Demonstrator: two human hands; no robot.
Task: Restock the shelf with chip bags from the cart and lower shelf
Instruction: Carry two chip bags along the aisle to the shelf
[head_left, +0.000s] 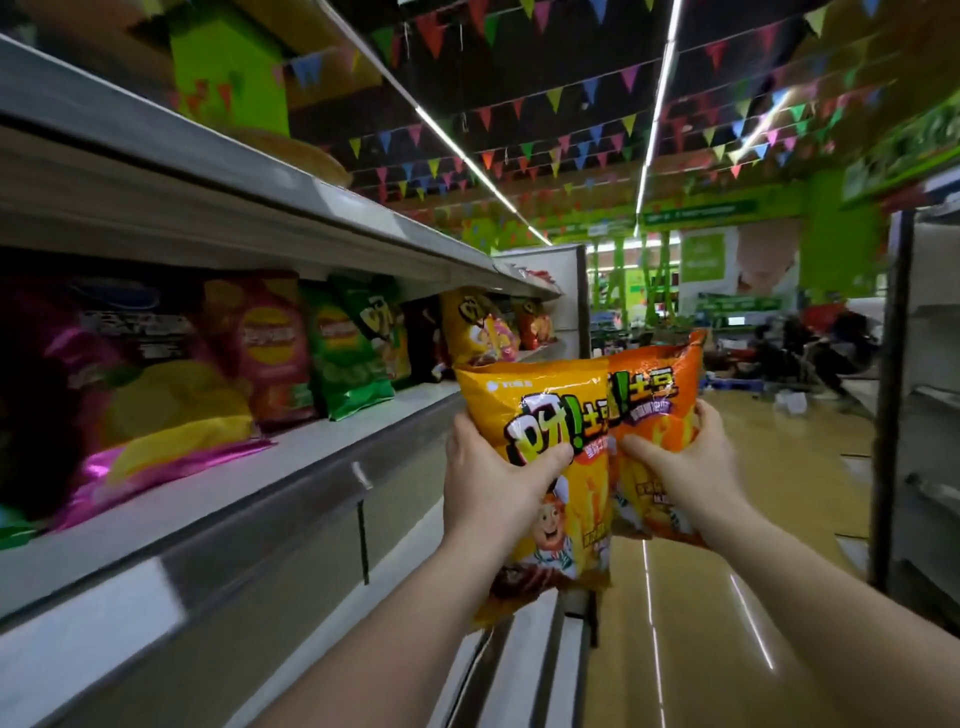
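Left hand (491, 470) grips a yellow chip bag (540, 415), right hand (685, 457) an orange chip bag (657, 384), overlapping, beside the shelf (218, 499) front edge; lettering unreadable.

Two overlapping bags (576, 410) right of the shelf (291, 457), before the aisle.

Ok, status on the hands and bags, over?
Left hand grips yellow bag. Right hand grips orange bag. Both bags in the aisle, off the shelf. Nothing blocking.

A supermarket aisle: chip bags (275, 343) on a metal shelf (218, 499), bunting (519, 109) overhead.
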